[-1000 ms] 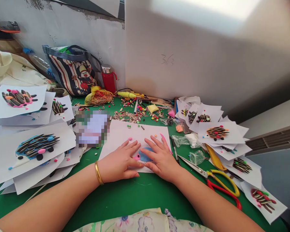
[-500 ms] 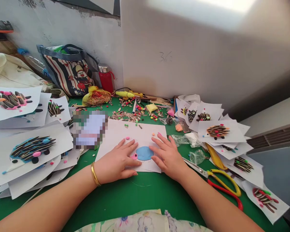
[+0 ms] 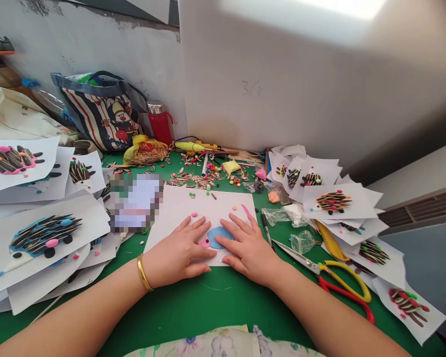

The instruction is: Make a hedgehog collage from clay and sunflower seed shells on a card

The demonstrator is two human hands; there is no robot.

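A sheet of white paper [image 3: 171,203] lies on the green tabletop before me. On it sits a flat blue clay shape [image 3: 216,239] with a small pink clay piece [image 3: 204,243] and a black dot at its left end. My left hand [image 3: 184,249] rests spread on the paper's left part, fingers close to the pink piece. With fingers apart, my right hand [image 3: 250,248] lies over the right side of the blue shape, hiding part of it. Neither hand holds anything. A pink bead of clay [image 3: 194,214] and several tiny green balls are further up the sheet.
Yellow-and-red scissors [image 3: 319,267] and a black pen [image 3: 266,228] lie right of the paper. Seed-hedgehog pictures are piled at left [image 3: 46,238] and right [image 3: 334,201]. Behind are scattered seeds [image 3: 186,179], a blurred phone [image 3: 137,203], a red bottle [image 3: 159,124] and a striped bag [image 3: 96,114].
My right hand has slid left and slightly down, covering more of the blue shape. The black pen is now visible beside it. My left hand stays nearly in place; the view has shifted slightly.
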